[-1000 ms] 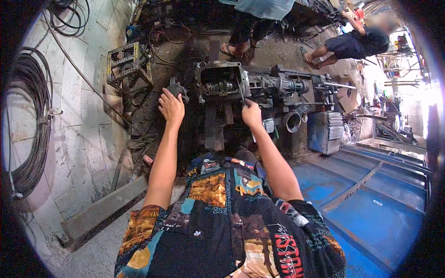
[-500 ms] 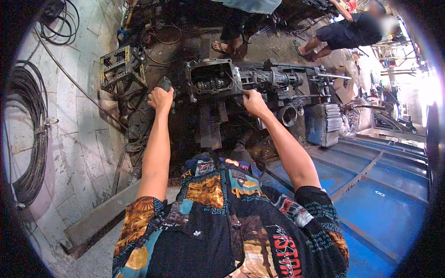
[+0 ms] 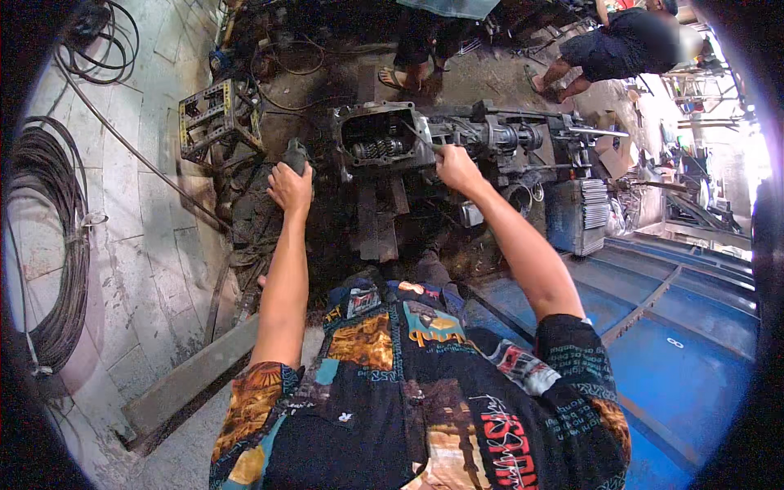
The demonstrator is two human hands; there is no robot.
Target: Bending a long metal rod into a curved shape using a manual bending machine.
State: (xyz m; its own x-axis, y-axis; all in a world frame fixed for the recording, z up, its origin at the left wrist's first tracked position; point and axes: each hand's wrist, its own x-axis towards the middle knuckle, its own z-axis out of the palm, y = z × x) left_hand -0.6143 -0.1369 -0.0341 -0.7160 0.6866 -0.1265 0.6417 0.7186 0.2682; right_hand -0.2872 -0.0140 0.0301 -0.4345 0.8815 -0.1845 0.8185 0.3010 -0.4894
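Observation:
In front of me lies a gearbox housing (image 3: 419,149), open on top, with toothed gears (image 3: 380,148) showing inside. My right hand (image 3: 457,169) is closed at the housing's near right corner, around the end of a thin metal rod (image 3: 417,133) that slants up over the opening. The rest of the rod's end is hidden in the fist. Left of the housing, apart from it, my left hand (image 3: 290,189) is wrapped over a dark grey-green lump (image 3: 297,152). Its kind cannot be made out, since the fingers cover its near part.
A shaft assembly (image 3: 506,137) extends right from the housing. Nearby are a yellow-and-black metal frame stand (image 3: 214,122), a finned blue-grey box (image 3: 576,219) and blue metal panels (image 3: 653,327). A cable coil (image 3: 53,245) lies left. A person (image 3: 625,49) stands far right; another's sandalled foot (image 3: 392,77) is beyond the housing.
My left hand has dropped slightly nearer me, with the lump showing more beyond the fingers. My right hand stays at the housing's corner. The whole view has shifted a little.

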